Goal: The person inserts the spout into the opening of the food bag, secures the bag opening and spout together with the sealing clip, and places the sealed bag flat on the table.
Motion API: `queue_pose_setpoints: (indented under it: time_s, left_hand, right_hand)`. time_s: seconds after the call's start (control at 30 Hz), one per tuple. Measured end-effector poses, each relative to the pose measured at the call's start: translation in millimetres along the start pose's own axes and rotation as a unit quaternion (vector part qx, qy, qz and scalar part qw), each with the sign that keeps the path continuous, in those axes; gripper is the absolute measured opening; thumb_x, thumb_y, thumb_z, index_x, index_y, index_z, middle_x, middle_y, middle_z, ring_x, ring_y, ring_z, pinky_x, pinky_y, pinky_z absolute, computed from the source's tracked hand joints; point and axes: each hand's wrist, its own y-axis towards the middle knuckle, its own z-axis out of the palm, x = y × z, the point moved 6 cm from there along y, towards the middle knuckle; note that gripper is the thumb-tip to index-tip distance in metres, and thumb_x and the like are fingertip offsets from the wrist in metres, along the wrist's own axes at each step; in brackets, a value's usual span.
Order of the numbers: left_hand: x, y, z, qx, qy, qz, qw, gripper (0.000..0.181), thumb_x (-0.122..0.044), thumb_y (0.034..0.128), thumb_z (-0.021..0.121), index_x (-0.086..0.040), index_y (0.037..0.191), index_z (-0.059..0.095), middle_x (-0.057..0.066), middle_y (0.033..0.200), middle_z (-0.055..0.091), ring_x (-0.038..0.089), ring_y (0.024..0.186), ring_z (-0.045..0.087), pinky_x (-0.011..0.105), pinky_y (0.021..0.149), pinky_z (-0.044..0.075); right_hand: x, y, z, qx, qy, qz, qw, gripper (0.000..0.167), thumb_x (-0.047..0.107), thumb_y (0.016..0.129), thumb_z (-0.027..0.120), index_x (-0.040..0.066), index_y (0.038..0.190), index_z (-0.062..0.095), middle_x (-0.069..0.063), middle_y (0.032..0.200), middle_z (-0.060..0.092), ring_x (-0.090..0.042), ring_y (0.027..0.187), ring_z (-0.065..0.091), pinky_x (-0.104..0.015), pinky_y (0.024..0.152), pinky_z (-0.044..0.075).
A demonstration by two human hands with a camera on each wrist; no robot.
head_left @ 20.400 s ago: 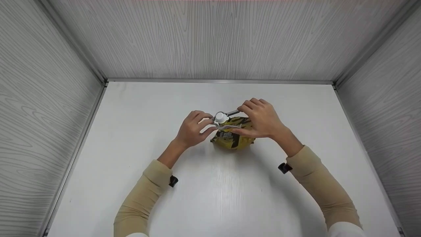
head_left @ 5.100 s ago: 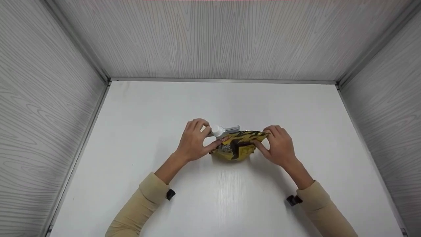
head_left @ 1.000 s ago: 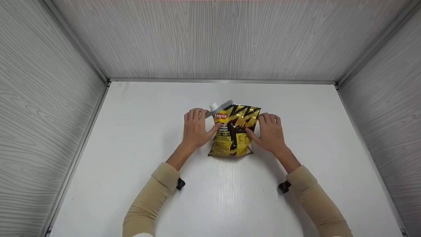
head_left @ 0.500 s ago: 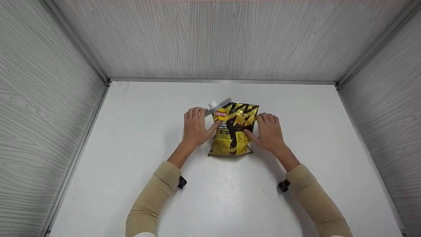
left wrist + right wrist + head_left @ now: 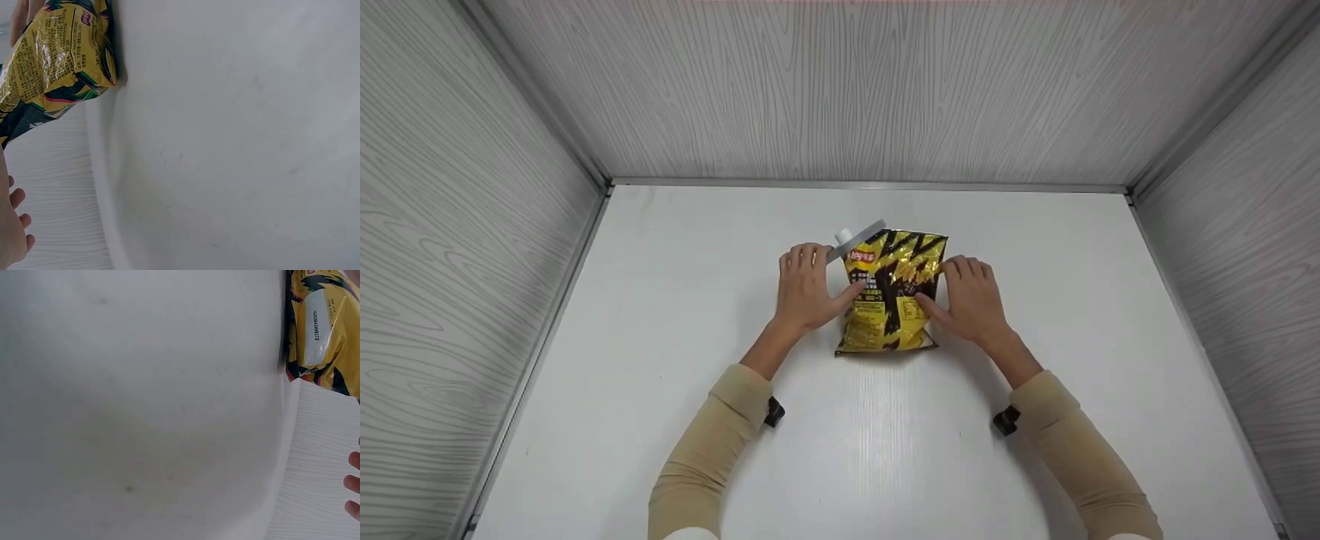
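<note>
A yellow and black chip bag (image 5: 889, 300) stands near the middle of the table, its printed face leaning toward the head camera. Across its upper left corner sits a grey bag clip (image 5: 861, 238) with a white screw cap (image 5: 843, 235). My left hand (image 5: 804, 289) pinches the bag's left edge, thumb on the front; its fingertips lie by the clip's lower end. On the opposite edge my right hand (image 5: 976, 300) pinches the bag with its thumb in front. Fingers behind the bag are partly hidden. Both wrist views show the bag's lower part, the left one its printed text (image 5: 50, 62).
The white tabletop (image 5: 877, 450) surrounds the bag. Grey wood-grain panels rise at the back (image 5: 855, 90), left (image 5: 457, 262) and right (image 5: 1245, 225). A small black camera (image 5: 774, 412) hangs at the left cuff, another black camera (image 5: 1006, 421) at the right.
Earlier the clip stood spread around the bag's corner; later it lay across it. The bag has since been raised to face the camera, and its top has shifted slightly away and left.
</note>
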Motion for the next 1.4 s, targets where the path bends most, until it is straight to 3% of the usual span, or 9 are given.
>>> queue_pose_setpoints:
  time_s: [0.8,1.17,1.4]
  left_hand:
    - [13.5,13.5,13.0,-0.005,0.013,-0.007,0.9999,0.09,-0.081,0.0901,0.054,-0.005,0.138,0.057,0.017,0.135,0.056,0.037,0.127,0.051,0.055,0.111,0.038]
    - [21.3,18.0,22.8,0.028,0.021,-0.025,0.9991,0.089,-0.082,0.0926,0.047,-0.005,0.137,0.056,0.017,0.138,0.054,0.037,0.13,0.05,0.054,0.113,0.038]
    - [23.2,20.1,26.0,0.028,0.018,-0.029,0.999,0.087,-0.081,0.093,0.049,-0.005,0.134,0.057,0.016,0.135,0.056,0.036,0.128,0.05,0.053,0.111,0.038]
  right_hand:
    - [-5,6.5,15,0.021,0.018,0.014,0.9995,0.072,0.064,0.1,0.056,-0.001,0.132,0.057,-0.023,0.128,0.062,-0.042,0.122,0.058,-0.057,0.106,0.046]
    - [-5,7.2,19,0.036,0.036,0.022,0.9984,0.067,0.062,0.101,0.057,0.002,0.131,0.058,-0.021,0.127,0.063,-0.041,0.122,0.058,-0.056,0.107,0.046]
    - [-5,7.3,21,0.045,0.036,0.024,0.998,0.066,0.06,0.102,0.056,0.002,0.132,0.059,-0.02,0.127,0.063,-0.041,0.122,0.058,-0.057,0.108,0.046]
